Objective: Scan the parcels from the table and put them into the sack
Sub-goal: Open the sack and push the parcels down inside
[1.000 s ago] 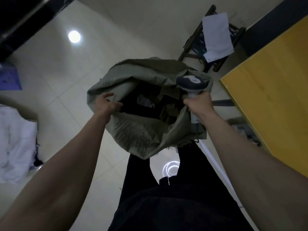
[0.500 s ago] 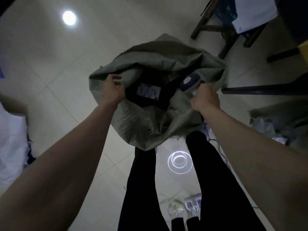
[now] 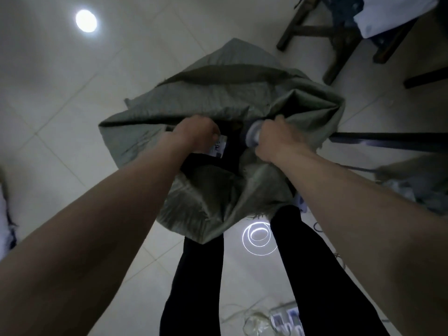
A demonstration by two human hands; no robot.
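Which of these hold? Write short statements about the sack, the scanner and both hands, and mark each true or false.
1. The sack lies flat and closed on the floor. False: both hands hold its mouth up and open.
2. The right hand holds the scanner at the sack's rim. True.
3. A dark parcel with a white label shows inside the sack. True.
4. The left hand hangs idle beside the leg. False: it grips the sack's rim.
5. The sack is bright yellow. False: it is grey-green.
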